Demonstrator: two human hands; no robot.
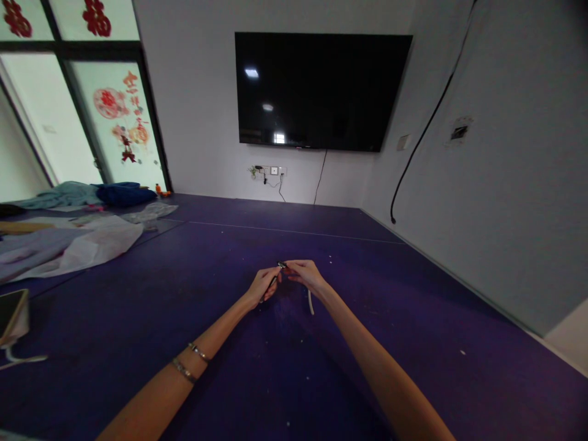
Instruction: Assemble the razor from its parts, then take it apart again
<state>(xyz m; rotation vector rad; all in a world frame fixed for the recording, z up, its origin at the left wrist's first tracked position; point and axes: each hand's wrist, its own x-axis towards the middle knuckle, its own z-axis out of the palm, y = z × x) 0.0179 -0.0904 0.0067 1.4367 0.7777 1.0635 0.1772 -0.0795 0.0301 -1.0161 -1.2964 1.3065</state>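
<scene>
My left hand point(264, 285) is closed around a slim black stick-like thing point(274, 282), its lower end poking out beneath the palm. At its upper end, between the fingertips of both hands, sits a small black piece point(282, 264) with a bright glint; its kind is too small to make out. My right hand point(305, 274) pinches this piece from the right side. Just below the right wrist a short off-white strip or tube point(311, 302) shows against the purple surface point(229, 355); whether the hand holds it I cannot tell.
Crumpled white sheeting point(101, 242) and a dark blue cloth point(126, 194) lie at left. A tablet-like device point(13, 315) with a white cable stands at the left edge. Small white scraps dot the surface. A black cable point(427, 122) hangs along the right wall; a television point(321, 92) hangs ahead.
</scene>
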